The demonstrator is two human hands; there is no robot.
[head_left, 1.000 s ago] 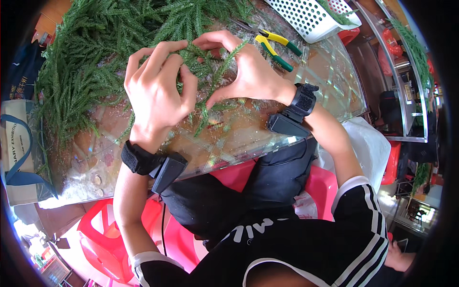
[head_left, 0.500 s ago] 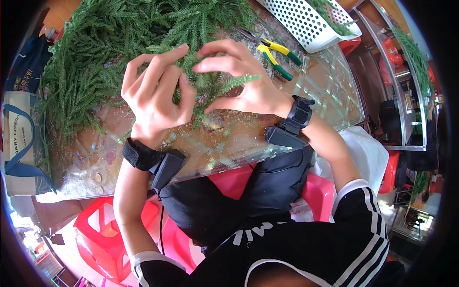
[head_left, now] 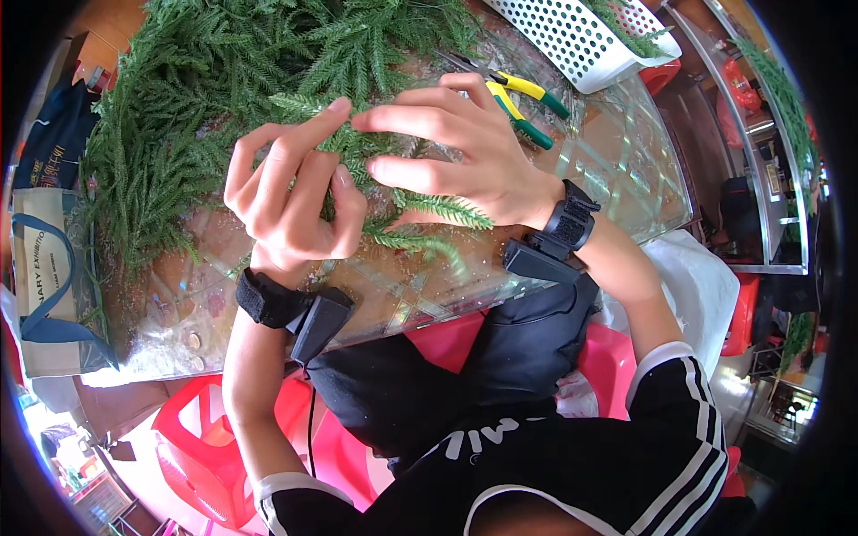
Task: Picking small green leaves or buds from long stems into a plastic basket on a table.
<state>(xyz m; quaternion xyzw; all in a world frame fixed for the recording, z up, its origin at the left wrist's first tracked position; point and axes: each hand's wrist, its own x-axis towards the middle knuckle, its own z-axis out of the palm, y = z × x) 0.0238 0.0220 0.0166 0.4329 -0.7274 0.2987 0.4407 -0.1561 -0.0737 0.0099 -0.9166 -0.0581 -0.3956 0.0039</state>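
Note:
A green artificial fir sprig point(head_left: 438, 207) with several small branches lies between my two hands above the table. My left hand point(head_left: 290, 192) is closed on its stem, fingers curled and thumb bent inward; the gripped part is mostly hidden. From the right, my right hand point(head_left: 478, 147) reaches over the sprig with fingers spread and stretched toward the left hand. Its fingertips are at the twigs, and its thumb is largely covered by the greenery. A large heap of similar green sprigs point(head_left: 214, 98) lies just beyond my hands.
Pliers with yellow and green handles point(head_left: 527, 112) lie beyond my right hand. A white perforated basket point(head_left: 572, 49) holding greenery stands at the far right. The glass-topped table point(head_left: 617, 170) is strewn with small bits. A bag with a blue strap point(head_left: 45, 277) hangs at the left edge.
My right hand's fingers have straightened and turned more palm-down across the sprig. The sprig's branches now point lower and to the right. My left hand keeps its hold.

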